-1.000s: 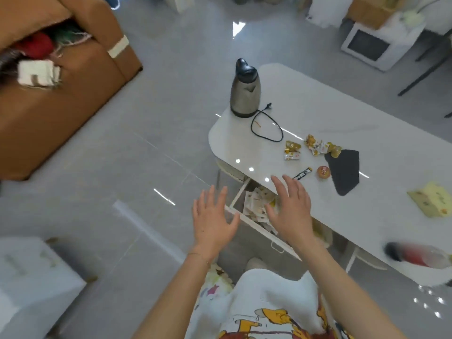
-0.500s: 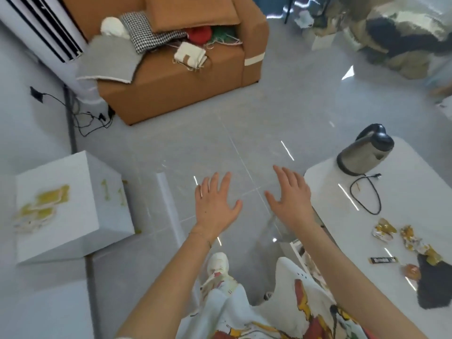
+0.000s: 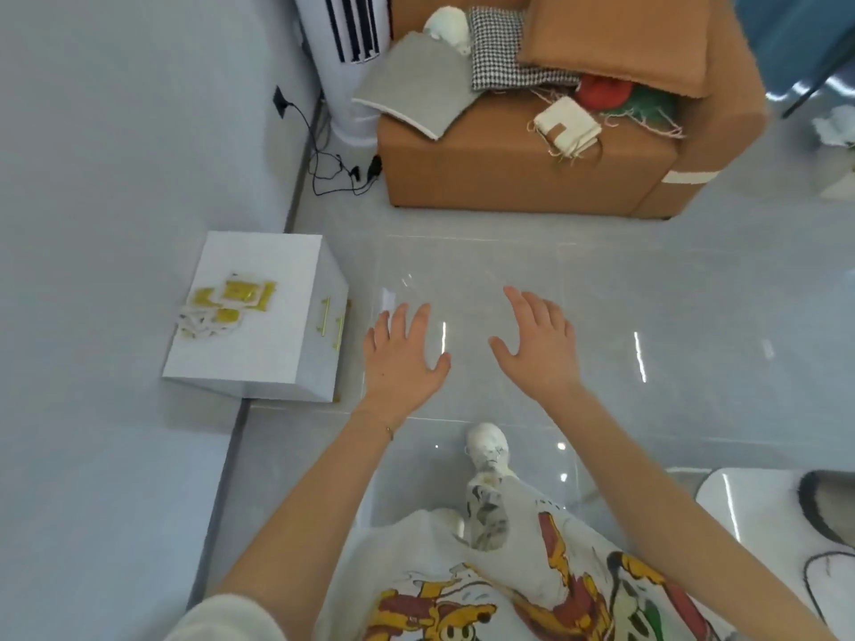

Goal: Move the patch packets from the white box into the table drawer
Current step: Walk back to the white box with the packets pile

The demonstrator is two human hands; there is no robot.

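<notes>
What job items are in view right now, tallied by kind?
Empty open hands: 2, left hand and right hand
White square box with gold handles: 1
Pile of yellow-and-white patch packets: 1, too blurred to count singly
Total: 4

1. I see yellow and cream patch packets (image 3: 225, 306) on a white box (image 3: 259, 344) with gold handles (image 3: 334, 322).
2. The sofa (image 3: 532, 178) is tan-brown, carrying a black-and-white houndstooth cloth (image 3: 499, 53) and a grey cushion (image 3: 416, 85).
3. My shirt (image 3: 509, 589) is white with a red, yellow and green cartoon print.
4. The floor (image 3: 647, 293) is glossy grey tile.
</notes>
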